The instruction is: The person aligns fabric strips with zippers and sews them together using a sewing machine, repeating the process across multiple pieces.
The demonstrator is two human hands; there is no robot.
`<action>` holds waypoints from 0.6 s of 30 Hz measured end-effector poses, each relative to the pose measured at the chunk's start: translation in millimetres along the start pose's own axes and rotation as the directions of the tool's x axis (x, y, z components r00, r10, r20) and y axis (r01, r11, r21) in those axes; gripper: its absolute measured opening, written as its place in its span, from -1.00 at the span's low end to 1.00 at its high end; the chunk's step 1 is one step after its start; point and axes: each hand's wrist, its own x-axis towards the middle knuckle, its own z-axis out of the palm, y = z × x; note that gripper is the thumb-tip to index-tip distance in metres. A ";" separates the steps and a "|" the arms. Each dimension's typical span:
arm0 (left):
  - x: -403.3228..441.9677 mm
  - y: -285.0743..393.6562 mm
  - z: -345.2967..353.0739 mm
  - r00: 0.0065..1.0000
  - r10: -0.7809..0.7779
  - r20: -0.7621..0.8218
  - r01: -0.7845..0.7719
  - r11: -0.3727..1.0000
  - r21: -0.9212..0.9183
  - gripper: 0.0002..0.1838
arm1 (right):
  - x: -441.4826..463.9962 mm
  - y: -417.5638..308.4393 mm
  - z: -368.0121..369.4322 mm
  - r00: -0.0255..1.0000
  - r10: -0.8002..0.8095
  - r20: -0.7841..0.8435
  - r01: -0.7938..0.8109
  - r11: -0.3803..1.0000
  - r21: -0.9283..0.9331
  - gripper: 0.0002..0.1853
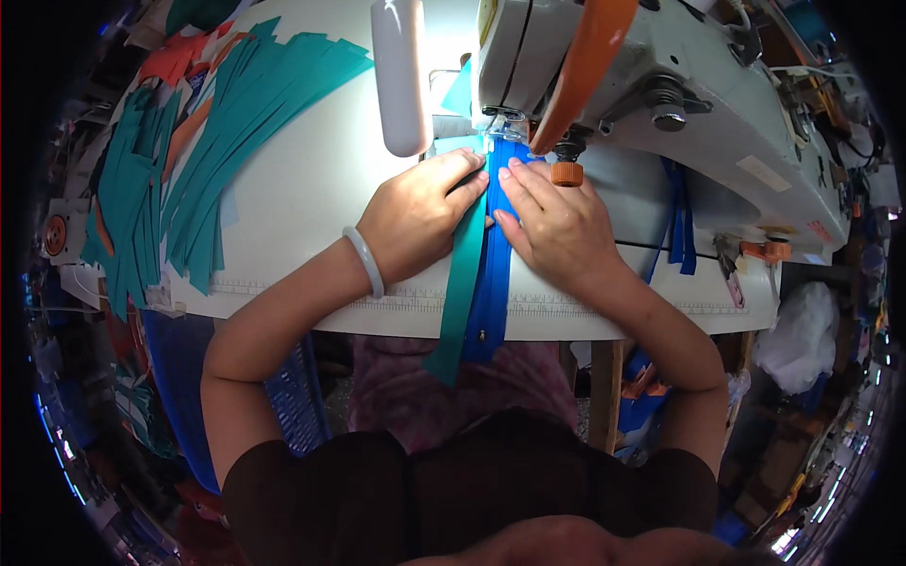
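Working at a white table (302, 212), before a pale sewing machine (708, 141), with loose teal strips (241, 132) heaped to the left. Using 2 hands near each other, close under the machine head: laying the right hand (566, 222) flat on a blue zipper (488, 316), clasping with the left hand (425, 208) a teal strip (461, 302) alongside. Wearing a pale bangle (363, 261) on the left wrist. Low on the zipper, a small metal slider (482, 335).

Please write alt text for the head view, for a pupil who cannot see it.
At a sewing machine, a person's left hand rests on a teal fabric strip and the right hand on a blue zipper beside it. More teal strips lie fanned on the white table to the left.
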 end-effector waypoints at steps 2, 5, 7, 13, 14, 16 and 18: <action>6.7 -1.3 -1.6 0.997 -0.054 0.053 0.054 0.999 0.007 -0.57 | 5.6 4.6 -0.4 1.000 0.019 0.010 -0.019 1.000 -0.002 -0.58; 8.5 2.7 -5.2 0.989 -0.098 0.111 0.097 0.995 0.013 -0.56 | 5.7 4.6 -9.5 0.999 0.044 0.016 -0.044 0.999 0.025 -0.59; 3.7 7.8 -8.1 0.997 -0.043 0.056 0.045 0.999 -0.026 -0.67 | -2.9 -0.9 -20.9 0.999 0.054 0.009 -0.054 0.997 0.053 -0.62; -55.6 49.3 -46.7 0.978 0.188 0.088 -0.151 0.935 -0.320 -0.80 | -113.9 -74.7 -35.1 0.993 0.079 0.083 -0.113 0.781 0.615 -0.90; -69.6 55.4 -51.1 0.945 0.316 0.088 -0.268 0.899 -0.347 -0.79 | -127.8 -85.5 -29.7 0.977 0.137 0.165 -0.213 0.702 0.679 -0.93; -97.2 65.1 -50.0 0.927 0.345 0.147 -0.281 0.898 -0.340 -0.78 | -136.3 -95.2 -21.7 0.916 0.232 0.326 -0.400 0.537 0.743 -0.95; -122.8 74.2 -43.6 0.884 0.403 0.238 -0.332 0.898 -0.289 -0.75 | -136.8 -100.3 -13.5 0.729 0.304 0.614 -0.675 0.168 0.719 -0.96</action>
